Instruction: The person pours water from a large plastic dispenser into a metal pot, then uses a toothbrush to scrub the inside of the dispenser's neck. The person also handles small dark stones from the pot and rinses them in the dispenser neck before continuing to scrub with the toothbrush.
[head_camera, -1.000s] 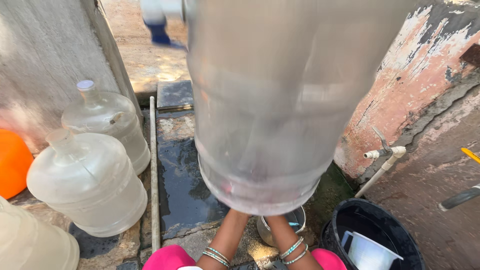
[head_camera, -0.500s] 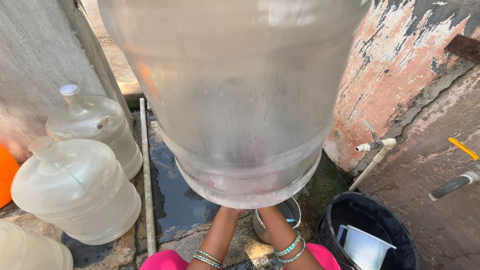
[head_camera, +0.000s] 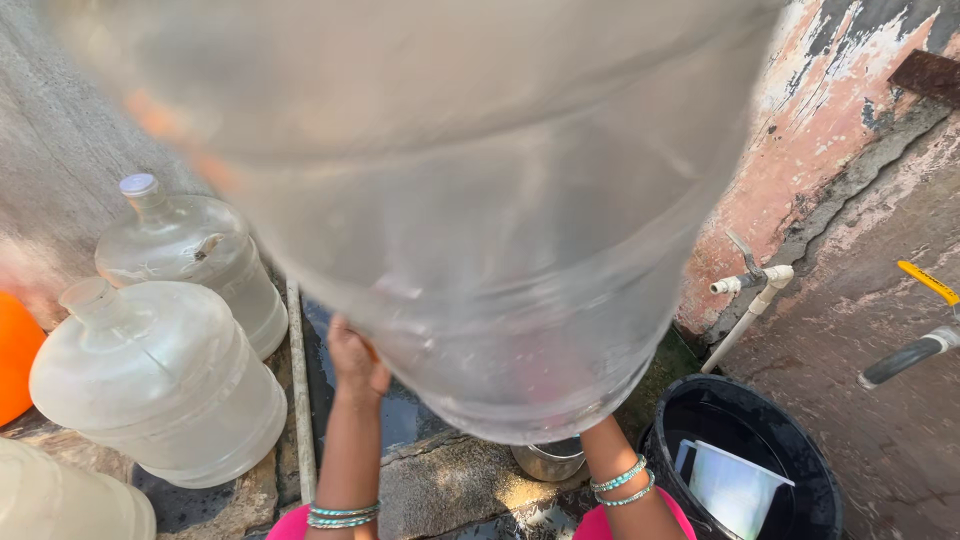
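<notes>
Wet stone floor (head_camera: 440, 485): two clear jugs (head_camera: 160, 380) at left, steel pot (head_camera: 548, 462) centre, black bucket (head_camera: 800, 455) right.
</notes>
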